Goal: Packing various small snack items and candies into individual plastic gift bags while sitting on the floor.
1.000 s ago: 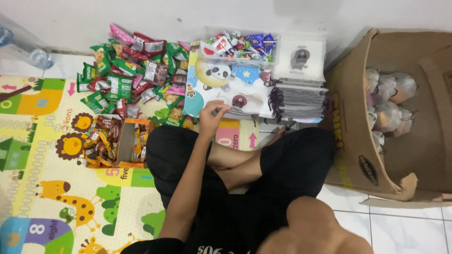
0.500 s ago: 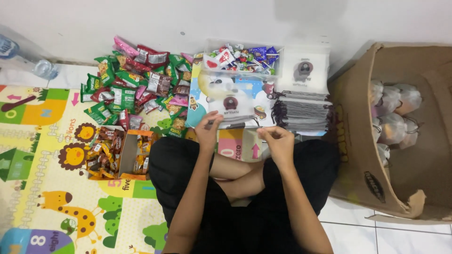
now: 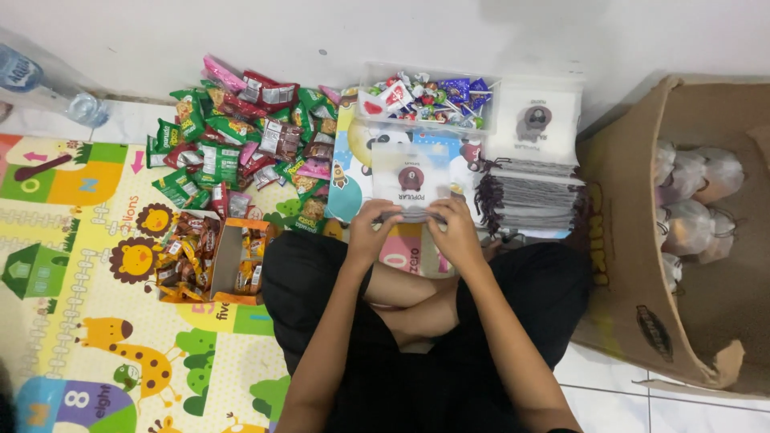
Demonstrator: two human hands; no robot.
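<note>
Grip: from my remote seat I see both hands pinching the bottom edge of a small white drawstring pouch with a dark round print (image 3: 411, 183); left hand (image 3: 370, 232) has the lower left corner, right hand (image 3: 457, 232) the lower right, fingers closed on the fabric.
Pouch spot: center of the frame, just above the crossed legs, held over a colourful panda-print sheet (image 3: 358, 160).
Right of it: a stack of the same white pouches with dark cords (image 3: 536, 191), pretty much touching the sheet's edge.
Upper middle: clear plastic tub of wrapped lollipops and candies (image 3: 429, 99).
Upper left: messy pile of green, red and pink snack sachets (image 3: 241, 136).
Left of the knee: open orange cardboard box of brown-wrapped sweets (image 3: 228, 261).
Far right: big brown cardboard carton (image 3: 634, 281) with filled clear bags inside.
Floor: yellow kids' play mat with animals (image 3: 120, 321).
</note>
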